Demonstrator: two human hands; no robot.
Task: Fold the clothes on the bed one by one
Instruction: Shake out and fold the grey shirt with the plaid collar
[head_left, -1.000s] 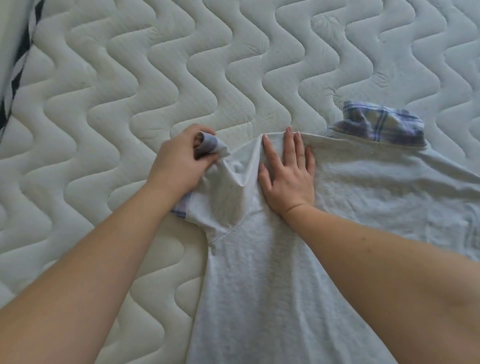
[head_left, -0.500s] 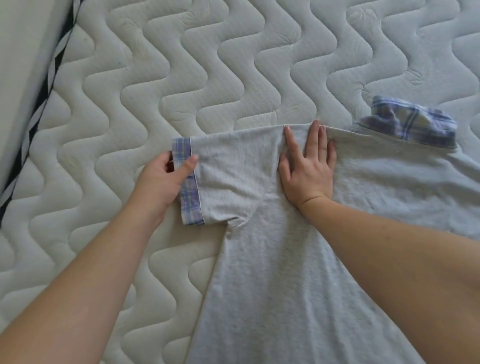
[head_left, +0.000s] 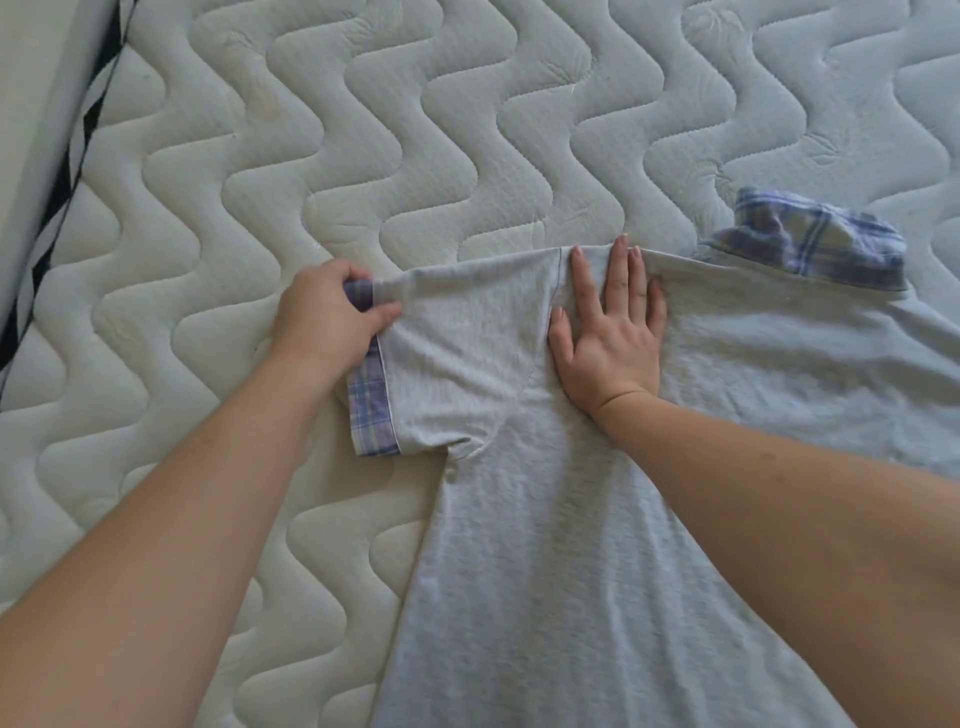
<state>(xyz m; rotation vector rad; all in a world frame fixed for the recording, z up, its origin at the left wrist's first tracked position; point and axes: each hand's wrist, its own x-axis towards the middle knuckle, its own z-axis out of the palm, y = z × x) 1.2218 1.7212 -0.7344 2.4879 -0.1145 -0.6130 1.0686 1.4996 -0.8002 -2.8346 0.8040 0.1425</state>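
I am pinching the top corner of the plaid cuff (head_left: 370, 410) with my left hand (head_left: 324, 317): the thumb is lying over the grey cloth, and the other fingers are curling round the cuff's edge from behind, so only a small strip of plaid is showing between them. My right hand (head_left: 610, 343) is lying flat, palm down, with its 4 fingers straight and close together and the thumb spread out to the side. It is pressing on the shoulder seam (head_left: 555, 291), with the fingertips reaching the top fold of the cloth.

Between my 2 hands the short sleeve (head_left: 457, 358) is lying spread out and mostly smooth, with a few soft creases running toward the armpit. The cuff is running down the sleeve's outer edge, and its lower end is lying free on the mattress (head_left: 322, 156).

The grey shirt (head_left: 545, 545) is lying flat on the mattress, its body running down toward me between my forearms and out of view at the bottom. Its plaid collar (head_left: 810, 239) is standing rumpled at the top edge, just right of my right hand and not touching it. The mattress is quilted in wavy lines, and a black and white striped trim (head_left: 67, 156) is running along its left edge.
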